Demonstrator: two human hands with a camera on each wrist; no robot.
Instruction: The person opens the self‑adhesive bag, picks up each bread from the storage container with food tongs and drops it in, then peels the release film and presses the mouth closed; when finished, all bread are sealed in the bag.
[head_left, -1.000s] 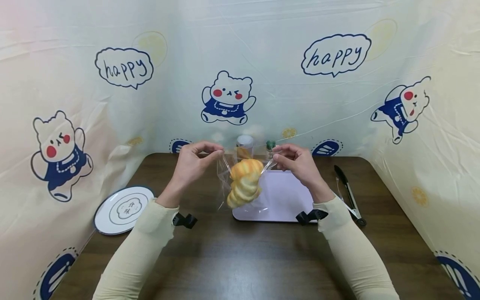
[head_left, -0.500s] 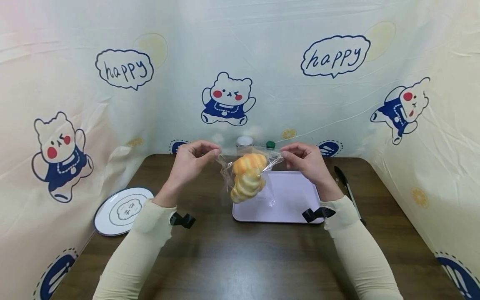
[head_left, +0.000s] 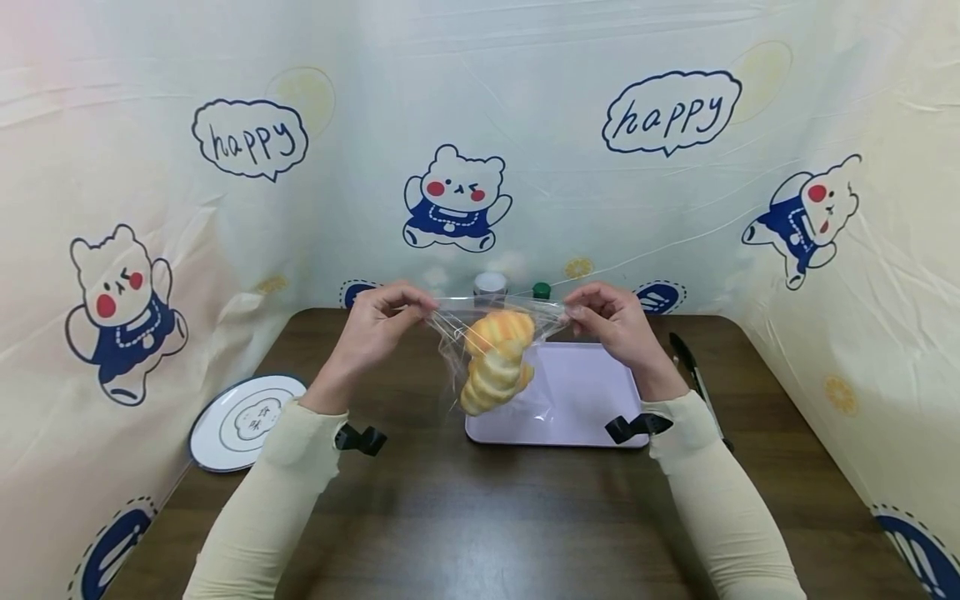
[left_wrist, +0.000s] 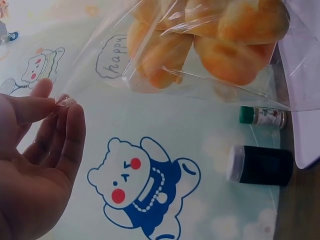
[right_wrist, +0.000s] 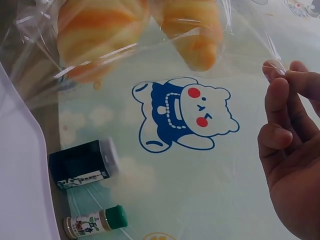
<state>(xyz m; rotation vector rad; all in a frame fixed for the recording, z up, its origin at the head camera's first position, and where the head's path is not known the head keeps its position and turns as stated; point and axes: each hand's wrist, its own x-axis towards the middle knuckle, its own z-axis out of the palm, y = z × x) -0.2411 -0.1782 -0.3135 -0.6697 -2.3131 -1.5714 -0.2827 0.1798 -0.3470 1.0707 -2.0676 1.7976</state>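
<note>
A clear plastic bag (head_left: 450, 367) hangs above the table, stretched between both hands. Inside it lie bread rolls (head_left: 497, 367), golden and ridged, bunched together; the left wrist view shows the rolls (left_wrist: 235, 45) through the film. My left hand (head_left: 378, 325) pinches one upper corner of the bag between thumb and fingertips, and the same left hand (left_wrist: 45, 145) shows at that view's left edge. At the opposite corner my right hand (head_left: 611, 321) pinches the film; in the right wrist view the right hand (right_wrist: 295, 135) grips it with thumb and forefinger.
Behind the bag a lilac tray (head_left: 588, 400) lies on the dark wooden table (head_left: 480, 517). A white plate (head_left: 240, 425) is at the left, black-tipped tongs (head_left: 697, 375) at the right. A white-lidded jar (head_left: 491, 283) and a green-capped bottle (head_left: 542, 291) stand at the back.
The hands have moved slightly apart and the bag's top edge is pulled straighter and tauter. The bread rolls inside have shifted slightly to the right.
</note>
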